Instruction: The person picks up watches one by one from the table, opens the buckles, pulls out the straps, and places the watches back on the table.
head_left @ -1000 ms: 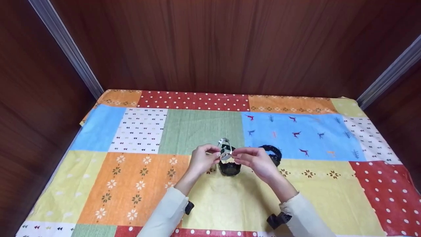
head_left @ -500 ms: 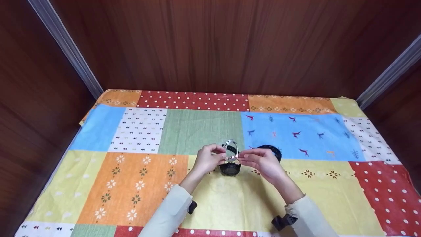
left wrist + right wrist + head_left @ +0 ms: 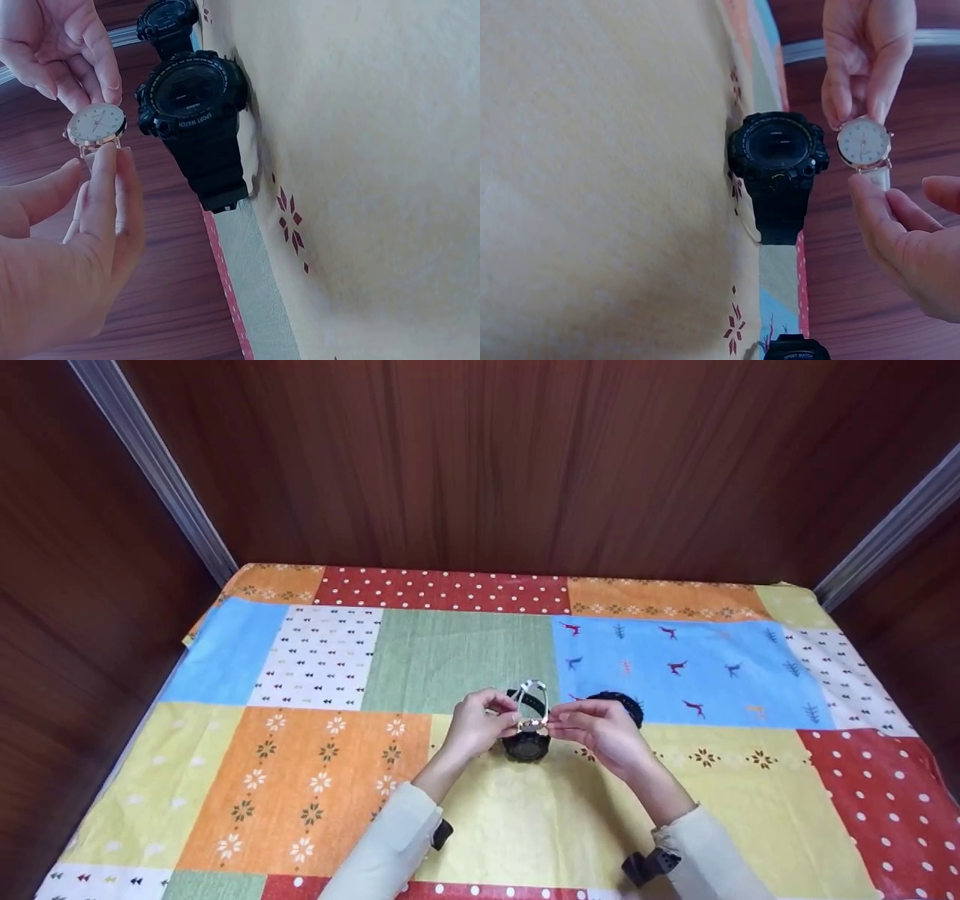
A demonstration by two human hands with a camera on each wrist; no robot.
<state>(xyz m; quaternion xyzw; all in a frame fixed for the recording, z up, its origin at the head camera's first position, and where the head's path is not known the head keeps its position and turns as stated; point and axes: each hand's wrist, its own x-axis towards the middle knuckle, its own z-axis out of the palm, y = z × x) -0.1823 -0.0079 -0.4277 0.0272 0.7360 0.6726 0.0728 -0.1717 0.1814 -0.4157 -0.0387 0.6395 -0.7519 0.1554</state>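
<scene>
Both hands hold up a small wristwatch with a white face, gold-toned case and pale strap, over the middle of the cloth. My left hand pinches it at one strap end, with the strap between thumb and fingers. At the opposite end my right hand holds it by its fingertips; the right wrist view shows the dial facing that camera. Just beneath stands a chunky black sport watch, its strap looped. A second black sport watch sits behind the right hand, partly hidden by it.
A patchwork-print tablecloth covers the table. Dark wood-grain panels enclose it at the back and sides, with metal strips at the corners. Black wrist-worn devices show at the cuffs.
Both hands have shifted slightly to the right with the pale wristwatch, and it has turned so its strap loop stands upright. The two black watches have stayed where they were.
</scene>
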